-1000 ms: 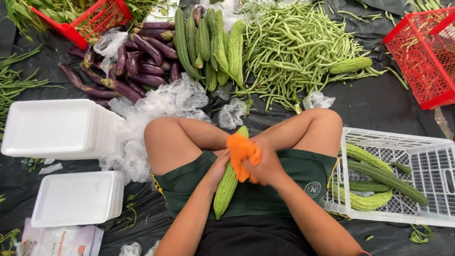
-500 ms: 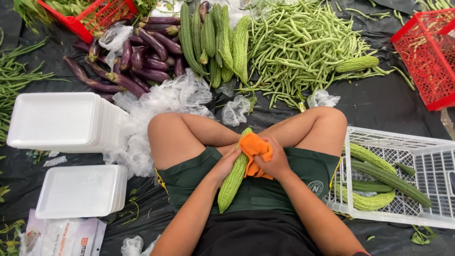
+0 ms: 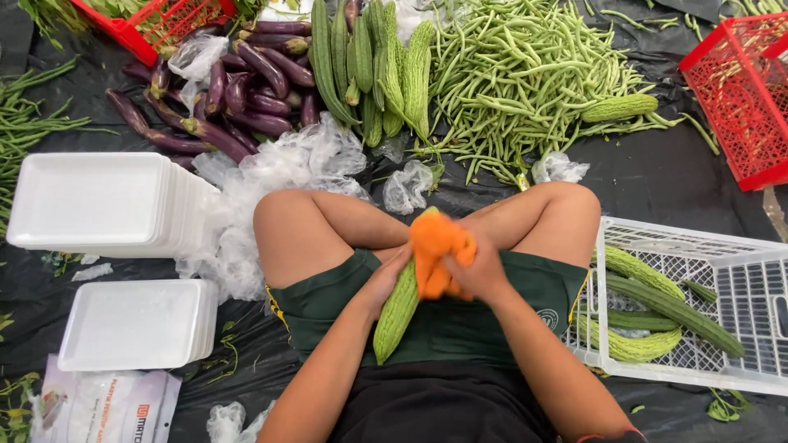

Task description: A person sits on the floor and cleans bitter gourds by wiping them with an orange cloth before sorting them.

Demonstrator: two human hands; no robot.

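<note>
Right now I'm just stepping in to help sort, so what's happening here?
A person sits cross-legged on black sheeting, holding a bitter gourd across the lap. The left hand steadies it, while the right hand presses an orange cloth on its upper end. More gourds lie in a white crate to the right; green beans, eggplants and foam trays lie around.

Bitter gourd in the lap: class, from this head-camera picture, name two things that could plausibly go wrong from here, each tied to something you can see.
1. The bitter gourd rests slanted on the thigh, steadied by the left hand; it might slide off onto the black sheet.
2. The right hand presses an orange cloth on its top end; hard rubbing could bruise the bumpy skin.
</note>
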